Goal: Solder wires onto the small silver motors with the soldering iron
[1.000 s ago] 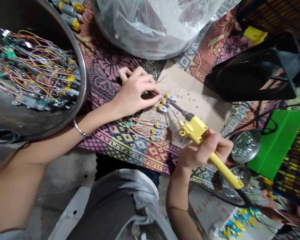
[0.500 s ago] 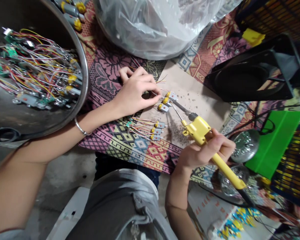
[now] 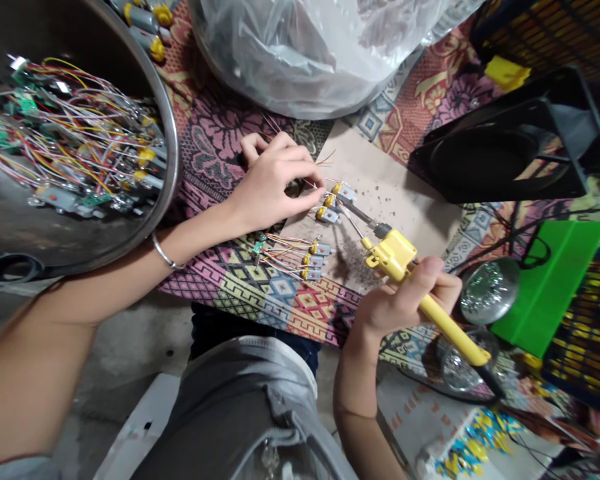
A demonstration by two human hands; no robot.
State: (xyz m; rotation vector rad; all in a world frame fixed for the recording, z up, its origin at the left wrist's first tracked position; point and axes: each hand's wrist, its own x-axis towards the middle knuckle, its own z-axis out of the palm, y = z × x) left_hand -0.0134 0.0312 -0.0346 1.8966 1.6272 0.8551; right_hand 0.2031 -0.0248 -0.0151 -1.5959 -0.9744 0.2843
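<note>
My right hand (image 3: 410, 297) is wrapped round a yellow soldering iron (image 3: 393, 255) with a thin feed tube beside its tip. The tip reaches the yellow ends of small grey motors (image 3: 329, 213) on a brown board (image 3: 405, 213). With thumb and finger pinched, my left hand (image 3: 283, 177) holds a thin wire (image 3: 310, 183) against the motors' yellow ends. Nearer to me lie wired motors (image 3: 316, 261) in a row, their red, white and yellow wires running to a small green circuit board (image 3: 259, 248).
A metal bowl (image 3: 170, 153) of wired motors stands at left. At the back sits a clear plastic bag (image 3: 300, 67). To the right are a black fan (image 3: 500, 157), a green box (image 3: 537, 280), small dishes of metal parts (image 3: 490, 290) and a dark crate (image 3: 587, 333).
The iron and my right hand have shifted slightly left and down, with the tip still at the motors. My left hand has barely moved.
</note>
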